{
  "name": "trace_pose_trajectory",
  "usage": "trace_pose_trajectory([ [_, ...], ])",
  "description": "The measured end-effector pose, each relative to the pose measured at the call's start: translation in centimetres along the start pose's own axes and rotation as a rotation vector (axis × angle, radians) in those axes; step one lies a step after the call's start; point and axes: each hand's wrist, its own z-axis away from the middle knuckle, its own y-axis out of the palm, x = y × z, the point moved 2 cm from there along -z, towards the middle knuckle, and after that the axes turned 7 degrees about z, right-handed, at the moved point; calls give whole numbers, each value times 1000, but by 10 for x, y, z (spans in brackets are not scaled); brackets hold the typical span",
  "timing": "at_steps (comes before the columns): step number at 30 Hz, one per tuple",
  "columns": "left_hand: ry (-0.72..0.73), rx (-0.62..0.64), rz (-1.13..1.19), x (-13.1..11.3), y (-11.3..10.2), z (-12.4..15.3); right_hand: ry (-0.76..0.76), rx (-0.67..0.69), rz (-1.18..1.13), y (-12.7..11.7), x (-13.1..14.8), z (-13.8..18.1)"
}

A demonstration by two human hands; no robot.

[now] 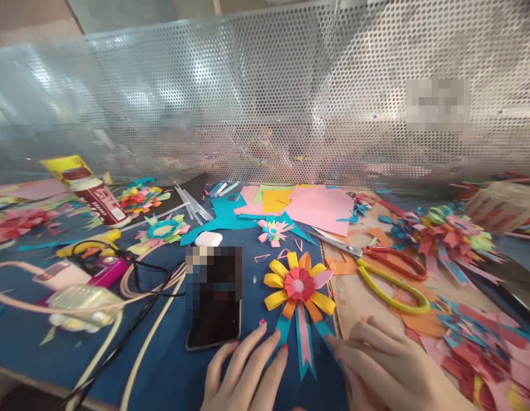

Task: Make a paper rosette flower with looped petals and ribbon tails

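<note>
A paper flower (299,285) with yellow and orange looped petals, one pink petal and a red-pink centre lies on the blue tabletop. Three paper tails hang from it; the middle one (306,348) is pink on blue. My left hand (247,371) rests with fingers stretched and spread, its fingertips over the left blue tail and close to the phone (215,308). On the other side, my right hand (388,365) has curled fingers, with the index fingertip and thumb side closed at the end of the right blue tail (327,332). The right thumb is mostly hidden.
Scissors (393,279) with red and yellow handles lie right on cardboard. Cables (162,291), an earbud case (209,238) and a brown tube (97,197) are left. Coloured paper (320,205) and other paper flowers (448,240) lie about. A perforated metal panel (265,85) stands behind.
</note>
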Motion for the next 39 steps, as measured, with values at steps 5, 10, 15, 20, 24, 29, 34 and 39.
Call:
trace_pose_trajectory([
  [5,27,23,-68,-1,-6,-2,-6,12,7,-1,7,-7],
  [10,33,45,-100,-8,-11,-6,-21,-34,20,-7,12,-11],
  [15,39,41,-87,-14,-18,-12,-22,-43,-12,-5,16,-7],
  [20,26,60,-74,-15,-20,-12,10,4,-98,6,18,-5],
  [24,-3,67,-46,-16,-20,-11,-20,-7,-107,4,18,-5],
  [29,-35,88,-11,-19,-21,-9,-45,-13,-73,4,19,-4],
  [34,-104,102,5,-21,-20,-6,-49,-53,-74,3,20,-4],
  [39,-124,104,67,-18,-20,-5,-54,-53,-50,0,20,-5],
])
